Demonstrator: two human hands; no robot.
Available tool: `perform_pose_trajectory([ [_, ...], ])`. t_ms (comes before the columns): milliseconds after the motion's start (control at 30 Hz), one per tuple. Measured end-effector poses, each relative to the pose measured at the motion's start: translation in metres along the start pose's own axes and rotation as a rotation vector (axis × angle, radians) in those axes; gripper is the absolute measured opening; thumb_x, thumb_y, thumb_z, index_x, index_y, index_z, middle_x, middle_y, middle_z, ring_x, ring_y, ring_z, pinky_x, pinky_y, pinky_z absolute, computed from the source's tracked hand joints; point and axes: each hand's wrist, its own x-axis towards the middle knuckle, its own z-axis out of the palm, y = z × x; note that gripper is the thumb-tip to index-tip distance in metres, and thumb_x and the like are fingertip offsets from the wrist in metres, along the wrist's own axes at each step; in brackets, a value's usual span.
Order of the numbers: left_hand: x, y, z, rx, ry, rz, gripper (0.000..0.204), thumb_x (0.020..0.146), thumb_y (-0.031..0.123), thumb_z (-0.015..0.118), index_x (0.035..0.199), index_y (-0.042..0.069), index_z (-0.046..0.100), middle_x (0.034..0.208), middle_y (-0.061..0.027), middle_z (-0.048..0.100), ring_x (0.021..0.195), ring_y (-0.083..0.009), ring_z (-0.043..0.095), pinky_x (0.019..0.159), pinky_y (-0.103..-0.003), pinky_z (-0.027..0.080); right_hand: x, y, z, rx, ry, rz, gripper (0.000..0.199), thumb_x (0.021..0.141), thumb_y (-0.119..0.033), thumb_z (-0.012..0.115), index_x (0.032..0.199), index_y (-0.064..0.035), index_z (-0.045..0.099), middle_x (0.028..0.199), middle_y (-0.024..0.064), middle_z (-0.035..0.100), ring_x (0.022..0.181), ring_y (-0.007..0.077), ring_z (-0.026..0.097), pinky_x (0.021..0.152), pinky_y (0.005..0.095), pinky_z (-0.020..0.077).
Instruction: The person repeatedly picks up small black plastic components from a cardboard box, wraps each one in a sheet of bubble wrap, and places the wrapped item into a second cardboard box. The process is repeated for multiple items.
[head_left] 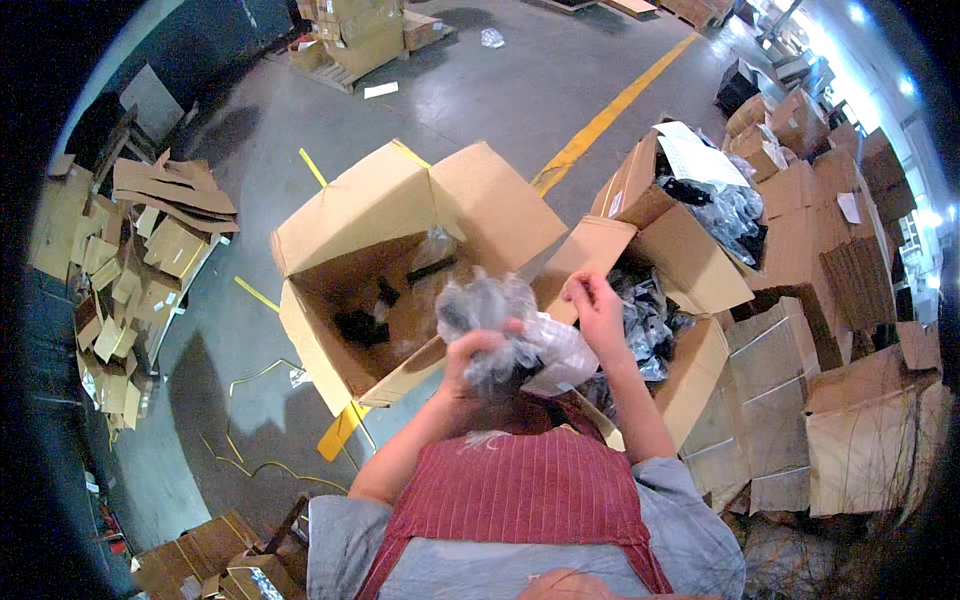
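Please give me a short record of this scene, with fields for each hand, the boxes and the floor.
left hand: grips a bundle of clear plastic bags with dark items inside
right hand: raised beside the bundle, fingers pinched; whether it holds plastic is unclear
open cardboard box: few dark items inside
right box: full of bagged items
floor: grey, yellow line

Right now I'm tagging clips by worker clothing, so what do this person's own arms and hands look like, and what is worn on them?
Both hands are bare: the left hand and right hand wear no gloves, and no rings or watch can be made out. The forearms are uncovered; short grey-blue sleeves end about the elbows. A dark red striped apron covers the chest.
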Motion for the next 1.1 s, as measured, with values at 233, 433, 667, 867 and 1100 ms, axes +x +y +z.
perform_pose_trajectory([
  [233,0.014,-0.010,0.009,-0.452,0.060,0.267,0.053,0.083,0.039,0.053,0.125,0.005,0.055,0.114,-0.0226,0.063,0.103,-0.0411,0.062,0.093,-0.056,0.049,-0.045,-0.072,-0.003,-0.361,0.200,-0.788,0.013,0.086,0.000,0.065,0.097,-0.0019,0.058,0.108,0.0151,0.059,0.107,0.0365,0.057,0.095,0.0436,0.0459],
  [433,0.015,-0.021,0.029,-0.416,0.056,0.314,0.057,0.084,0.043,0.054,0.128,0.006,0.053,0.114,-0.0225,0.062,0.105,-0.0409,0.060,0.093,-0.053,0.049,-0.048,-0.067,0.001,-0.392,0.253,-0.877,0.015,0.081,-0.003,0.069,0.093,-0.0047,0.060,0.105,0.0108,0.058,0.108,0.0330,0.057,0.096,0.0455,0.0455],
  [667,0.022,-0.040,0.025,-0.350,0.013,0.351,0.056,0.088,0.048,0.051,0.123,0.005,0.058,0.115,-0.0205,0.063,0.102,-0.0351,0.062,0.090,-0.046,0.051,-0.053,-0.052,-0.003,-0.393,0.227,-0.958,0.015,0.078,-0.007,0.072,0.090,-0.0064,0.064,0.103,0.0064,0.062,0.104,0.0270,0.060,0.099,0.0454,0.0432],
  [867,0.011,-0.040,0.032,-0.352,-0.080,0.312,0.055,0.087,0.044,0.051,0.123,0.003,0.058,0.112,-0.0203,0.064,0.100,-0.0345,0.062,0.090,-0.047,0.051,-0.064,-0.069,-0.038,-0.354,0.018,-0.979,0.009,0.075,-0.008,0.073,0.083,-0.0094,0.069,0.104,0.0055,0.068,0.106,0.0256,0.061,0.103,0.0449,0.0399],
  [1100,0.005,-0.045,0.039,-0.165,0.071,0.316,0.051,0.082,0.033,0.052,0.117,-0.003,0.059,0.112,-0.0207,0.063,0.100,-0.0339,0.062,0.093,-0.046,0.049,-0.032,-0.048,-0.072,-0.354,-0.014,-0.702,0.025,0.076,-0.010,0.072,0.100,-0.0065,0.066,0.105,0.0104,0.067,0.107,0.0295,0.061,0.103,0.0457,0.0399],
])
